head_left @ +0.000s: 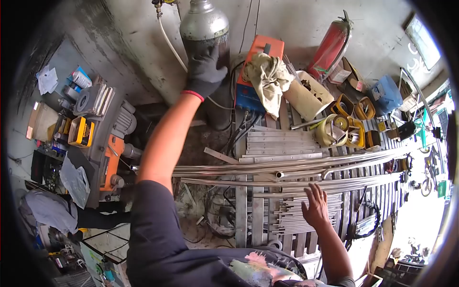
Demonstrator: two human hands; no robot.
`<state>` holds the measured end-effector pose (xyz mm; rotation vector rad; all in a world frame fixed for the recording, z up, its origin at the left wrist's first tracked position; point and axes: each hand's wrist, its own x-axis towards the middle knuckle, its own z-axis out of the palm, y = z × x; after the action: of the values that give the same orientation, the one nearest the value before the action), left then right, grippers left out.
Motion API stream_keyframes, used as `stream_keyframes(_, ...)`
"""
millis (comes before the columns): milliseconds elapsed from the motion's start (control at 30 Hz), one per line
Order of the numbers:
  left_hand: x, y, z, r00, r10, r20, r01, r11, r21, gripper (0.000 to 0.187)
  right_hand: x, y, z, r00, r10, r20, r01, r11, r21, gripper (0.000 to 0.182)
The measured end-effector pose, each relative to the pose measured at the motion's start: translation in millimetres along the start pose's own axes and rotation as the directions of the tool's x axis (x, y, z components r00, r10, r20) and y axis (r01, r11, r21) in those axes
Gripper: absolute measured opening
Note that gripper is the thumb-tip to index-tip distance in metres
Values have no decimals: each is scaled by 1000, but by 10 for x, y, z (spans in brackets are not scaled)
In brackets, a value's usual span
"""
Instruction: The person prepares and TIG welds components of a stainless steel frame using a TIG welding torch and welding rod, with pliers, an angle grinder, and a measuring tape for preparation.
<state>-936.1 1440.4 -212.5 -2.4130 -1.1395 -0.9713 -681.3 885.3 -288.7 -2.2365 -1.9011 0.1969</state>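
Note:
My left hand (204,72), in a dark grey work glove with a red cuff, reaches far forward. It overlaps the body of a grey gas cylinder (204,24) that stands against the wall, its thumb out to the side and its fingers pointing up. My right hand (315,206) is bare, fingers spread, with nothing in it. Beneath it lies a row of thin metal rods (291,216), and just beyond its fingertips run long shiny metal tubes (334,183) across the slatted metal bench (258,225).
Right of the cylinder, a cloth (267,79) drapes over an orange and blue machine (244,93). Behind the bench stand a red fire extinguisher (330,45) and cut-open containers (330,131). Flat metal strips (282,142) lie nearby. A person (52,210) is at the left.

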Motion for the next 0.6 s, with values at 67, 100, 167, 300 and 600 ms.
stream_keyframes(67, 412, -192, -356, 998, 12, -65, -9, 999, 50, 75, 90, 12, 117, 987, 160, 8, -161, 987, 10, 64)
stream_keyframes(100, 690, -255, -530, 998, -27, -50, 33, 993, 116, 76, 27, 54, 220, 978, 209, 10, -210, 978, 21, 65)
stream_keyframes(167, 1392, -542, -726, 996, -53, -76, 69, 975, 213, 73, -188, 125, 382, 973, 228, 22, -228, 973, 33, 64)
stream_keyframes(300, 3035, -1320, -756, 941, -112, -319, 4, 947, -320, 79, -705, 276, 495, 990, 61, 124, -48, 993, -110, 50)
stream_keyframes(600, 3919, -2377, 1025, 961, 99, 258, -168, 951, 261, 64, -1087, 639, 106, 911, 413, -7, -402, 883, -244, 37)
